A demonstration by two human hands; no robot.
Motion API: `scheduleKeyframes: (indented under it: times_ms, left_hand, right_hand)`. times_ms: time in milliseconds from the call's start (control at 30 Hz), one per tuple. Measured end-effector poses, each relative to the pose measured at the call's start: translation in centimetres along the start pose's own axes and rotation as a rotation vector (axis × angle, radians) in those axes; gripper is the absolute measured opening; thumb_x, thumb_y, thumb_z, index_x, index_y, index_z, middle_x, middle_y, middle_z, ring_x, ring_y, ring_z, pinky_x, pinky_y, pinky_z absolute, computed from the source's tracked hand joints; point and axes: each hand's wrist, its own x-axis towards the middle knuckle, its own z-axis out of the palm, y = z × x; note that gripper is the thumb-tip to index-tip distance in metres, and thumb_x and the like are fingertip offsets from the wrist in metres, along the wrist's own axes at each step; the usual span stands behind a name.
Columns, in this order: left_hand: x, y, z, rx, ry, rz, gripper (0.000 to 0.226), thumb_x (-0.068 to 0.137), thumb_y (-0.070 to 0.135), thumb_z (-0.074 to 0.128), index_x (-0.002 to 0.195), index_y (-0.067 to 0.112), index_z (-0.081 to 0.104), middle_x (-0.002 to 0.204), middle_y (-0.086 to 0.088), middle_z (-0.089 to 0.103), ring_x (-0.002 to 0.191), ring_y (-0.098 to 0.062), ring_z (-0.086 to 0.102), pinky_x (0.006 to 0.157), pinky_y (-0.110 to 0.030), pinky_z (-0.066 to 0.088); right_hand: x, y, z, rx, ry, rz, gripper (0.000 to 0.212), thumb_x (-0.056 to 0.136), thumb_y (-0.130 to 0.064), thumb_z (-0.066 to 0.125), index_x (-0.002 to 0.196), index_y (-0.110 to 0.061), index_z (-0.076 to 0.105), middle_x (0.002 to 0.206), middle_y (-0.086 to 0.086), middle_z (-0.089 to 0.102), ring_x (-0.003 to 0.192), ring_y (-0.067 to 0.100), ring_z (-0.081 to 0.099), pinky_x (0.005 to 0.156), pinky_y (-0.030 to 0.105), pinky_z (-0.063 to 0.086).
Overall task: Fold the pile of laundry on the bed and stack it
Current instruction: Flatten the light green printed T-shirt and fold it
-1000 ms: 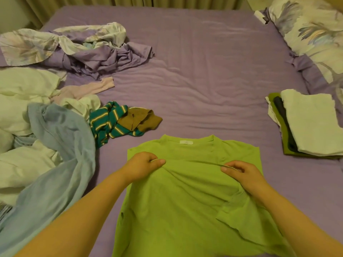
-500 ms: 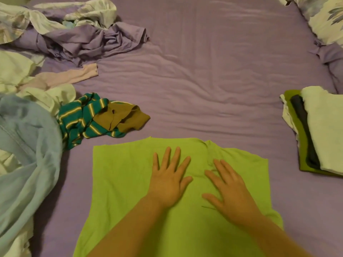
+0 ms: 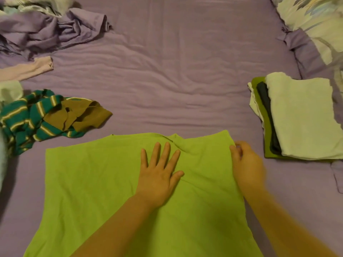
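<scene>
My left hand [image 3: 159, 175] presses flat, fingers spread, on the green shirt [image 3: 96, 182]; my right hand [image 3: 246, 164] pinches its right edge. Purple bed [image 3: 167, 71] fills the frame; folded stack [image 3: 300, 117] centre right.

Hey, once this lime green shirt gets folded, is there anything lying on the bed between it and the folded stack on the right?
Nothing visible. Only bare purple bedsheet lies between the lime green shirt and the folded stack of clothes.

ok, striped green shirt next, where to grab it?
Pinch the brown collar bunch of the striped shirt, coming from the right. It sticks out toward bare sheet, raised and folded, while the shirt's left side runs under other laundry.
</scene>
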Motion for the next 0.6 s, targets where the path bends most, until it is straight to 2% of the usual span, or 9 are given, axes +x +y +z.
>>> scheduleKeyframes:
  times_ms: [67, 133, 200, 233, 333, 400, 500, 533, 600]
  left_hand:
    - [-0.2, 1.1, 0.1, -0.009, -0.013, 0.015, 0.062, 0.092, 0.057, 0.027, 0.141, 0.024, 0.047, 0.148, -0.010, 0.041, 0.136, -0.039, 0.037, 0.103, -0.069, 0.028]
    - [-0.3, 1.7, 0.5, -0.018, -0.026, 0.009, 0.064, 0.092, 0.059, 0.026, 0.142, 0.024, 0.045, 0.149, -0.009, 0.040, 0.136, -0.039, 0.035, 0.104, -0.068, 0.026]
    - [-0.5, 2.0, 0.8, -0.014, -0.069, 0.003, 0.065, 0.091, 0.061, 0.025, 0.142, 0.025, 0.043, 0.150, -0.009, 0.038, 0.137, -0.039, 0.033, 0.105, -0.069, 0.026]
    - [-0.5, 2.0, 1.0, -0.014, -0.075, 0.002, 0.067, 0.091, 0.063, 0.023, 0.144, 0.026, 0.040, 0.152, -0.008, 0.034, 0.139, -0.039, 0.029, 0.106, -0.068, 0.023]
    - [0.3, 1.3, 1.7, 0.018, -0.074, -0.036, 0.077, 0.083, 0.077, 0.002, 0.149, 0.037, 0.004, 0.158, -0.001, -0.003, 0.146, -0.035, -0.005, 0.112, -0.064, -0.005]
    - [1.7, 0.5, 1.7, 0.018, -0.076, -0.069, 0.085, 0.073, 0.084, -0.009, 0.146, 0.040, -0.013, 0.154, 0.003, -0.021, 0.144, -0.032, -0.020, 0.109, -0.061, -0.017]
    - [4.7, -0.2, 1.0, 0.018, -0.109, -0.102, 0.086, 0.072, 0.083, -0.006, 0.147, 0.042, -0.013, 0.157, 0.002, -0.021, 0.145, -0.031, -0.019, 0.109, -0.062, -0.014]
    - [5.5, -0.3, 0.8, 0.016, -0.132, -0.123, 0.082, 0.076, 0.081, -0.003, 0.147, 0.042, -0.014, 0.158, 0.002, -0.021, 0.145, -0.031, -0.019, 0.108, -0.063, -0.014]
    - [6.3, 0.0, 0.9, 0.023, -0.167, -0.189, 0.073, 0.084, 0.075, 0.002, 0.147, 0.040, -0.015, 0.158, 0.000, -0.020, 0.145, -0.031, -0.019, 0.109, -0.063, -0.012]
  right_hand:
    - [0.2, 0.1, -0.4, -0.077, 0.003, -0.077, 0.032, 0.096, -0.017, 0.052, 0.126, -0.011, 0.055, 0.118, 0.013, 0.062, 0.107, 0.036, 0.056, 0.085, 0.044, 0.045]
    - [-1.2, 0.5, 0.0, -0.255, -0.026, -0.310, 0.035, 0.090, -0.009, 0.058, 0.125, -0.006, 0.058, 0.123, 0.018, 0.060, 0.111, 0.040, 0.055, 0.090, 0.049, 0.045]
    - [-3.0, 1.0, 1.0, -0.400, -0.107, -0.551, 0.038, 0.091, -0.024, 0.053, 0.124, -0.009, 0.062, 0.129, 0.019, 0.058, 0.118, 0.040, 0.055, 0.093, 0.053, 0.046]
    - [-3.9, 1.5, 1.6, -0.471, -0.174, -0.599, 0.044, 0.094, -0.036, 0.042, 0.125, -0.013, 0.062, 0.133, 0.017, 0.056, 0.122, 0.040, 0.053, 0.096, 0.056, 0.044]
    - [-3.9, 2.3, 2.4, -0.563, -0.259, -0.396, 0.078, 0.091, -0.062, -0.001, 0.138, -0.024, 0.048, 0.148, 0.011, 0.039, 0.137, 0.038, 0.034, 0.108, 0.059, 0.026]
    - [-2.9, 2.3, 2.6, -0.574, -0.217, -0.288, 0.076, 0.088, -0.063, 0.001, 0.144, -0.026, 0.038, 0.154, 0.012, 0.029, 0.142, 0.040, 0.022, 0.111, 0.060, 0.016]
    - [-2.7, 2.2, 3.4, -0.654, -0.268, -0.561, 0.060, 0.094, -0.057, 0.020, 0.141, -0.027, 0.042, 0.149, 0.015, 0.038, 0.138, 0.040, 0.030, 0.107, 0.063, 0.019]
    - [-2.9, 2.4, 3.6, -0.680, -0.298, -0.632, 0.060, 0.095, -0.059, 0.016, 0.141, -0.029, 0.041, 0.149, 0.012, 0.039, 0.139, 0.037, 0.030, 0.108, 0.062, 0.021]
    - [-2.9, 2.9, 4.0, -0.665, -0.308, -0.575, 0.068, 0.092, -0.063, 0.005, 0.145, -0.031, 0.034, 0.154, 0.007, 0.030, 0.143, 0.030, 0.023, 0.111, 0.060, 0.015]
